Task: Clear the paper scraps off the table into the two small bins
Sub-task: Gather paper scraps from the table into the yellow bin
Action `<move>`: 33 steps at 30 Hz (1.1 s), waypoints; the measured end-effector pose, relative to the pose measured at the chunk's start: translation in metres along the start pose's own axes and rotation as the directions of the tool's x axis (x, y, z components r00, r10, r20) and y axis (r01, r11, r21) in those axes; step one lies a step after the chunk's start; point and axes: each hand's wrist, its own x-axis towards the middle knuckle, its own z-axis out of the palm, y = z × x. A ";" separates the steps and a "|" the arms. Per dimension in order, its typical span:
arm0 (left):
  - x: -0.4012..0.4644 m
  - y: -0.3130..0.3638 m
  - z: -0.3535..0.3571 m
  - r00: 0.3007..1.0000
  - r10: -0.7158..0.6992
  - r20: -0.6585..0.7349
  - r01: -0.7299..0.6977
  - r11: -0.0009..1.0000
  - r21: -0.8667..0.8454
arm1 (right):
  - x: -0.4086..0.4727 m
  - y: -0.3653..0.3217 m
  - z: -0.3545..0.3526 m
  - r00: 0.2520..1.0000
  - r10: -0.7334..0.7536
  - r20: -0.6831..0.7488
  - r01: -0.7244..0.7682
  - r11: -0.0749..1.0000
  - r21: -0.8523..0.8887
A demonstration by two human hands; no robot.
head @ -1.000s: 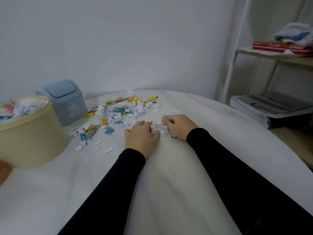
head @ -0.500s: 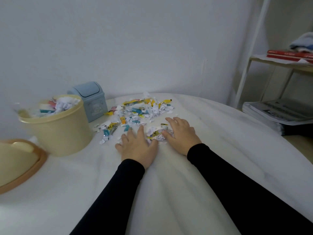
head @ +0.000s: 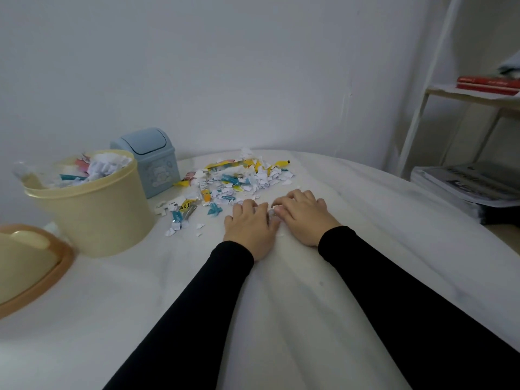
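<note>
Both hands lie palm-down on the desk (head: 309,319), left hand (head: 251,226) and right hand (head: 305,218) cupped around a few scraps (head: 274,213). More scraps (head: 239,178) lie right of the blue bin (head: 152,161); the yellow bin (head: 92,204) stands in front of it.

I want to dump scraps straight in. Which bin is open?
The cream round bin, already holding scraps; the blue bin behind it has its swing lid closed.
</note>
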 end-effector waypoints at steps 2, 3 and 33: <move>0.000 -0.002 -0.001 0.997 0.019 -0.070 -0.018 1.000 0.006 | 0.000 -0.001 0.001 0.999 0.026 -0.020 -0.025 0.999 0.045; 0.000 -0.002 -0.001 0.995 0.025 -0.099 -0.022 0.999 0.022 | -0.001 -0.001 0.001 0.999 0.035 -0.027 -0.033 0.997 0.069; -0.054 -0.029 -0.025 0.939 -0.286 -0.193 0.093 0.750 -0.655 | -0.031 -0.056 -0.026 0.815 0.386 -0.432 0.065 0.680 0.730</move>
